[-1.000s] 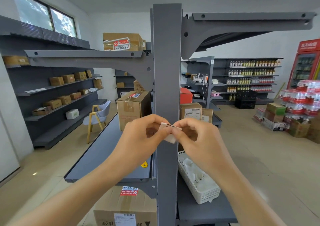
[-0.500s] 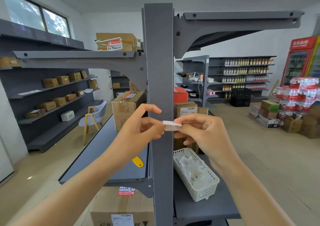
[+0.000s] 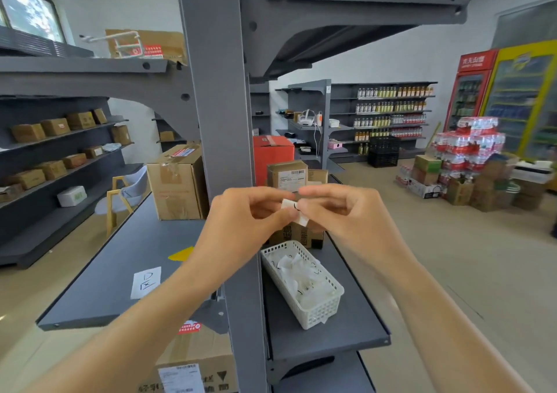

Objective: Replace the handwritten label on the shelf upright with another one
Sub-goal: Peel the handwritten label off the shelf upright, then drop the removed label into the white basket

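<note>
A small white handwritten label [image 3: 294,210], crumpled and showing black pen strokes, is pinched between the fingertips of my left hand [image 3: 247,214] and my right hand [image 3: 334,211]. Both hands hold it just right of the grey shelf upright [image 3: 223,115], above a white plastic basket [image 3: 325,308] that holds several crumpled white labels. Another white handwritten label [image 3: 146,281] lies flat on the grey shelf board [image 3: 99,284] to the left of the upright. The upright's visible face carries no label.
Cardboard boxes [image 3: 177,181] stand on the shelf boards on both sides of the upright. A yellow object [image 3: 180,254] lies on the left board. Stocked shelves, a chair, stacked bottle packs and drink fridges stand around the room.
Both hands have moved with the label from in front of the upright to its right, above the basket. The label looks more crumpled. The view has shifted, revealing the label lying on the left board.
</note>
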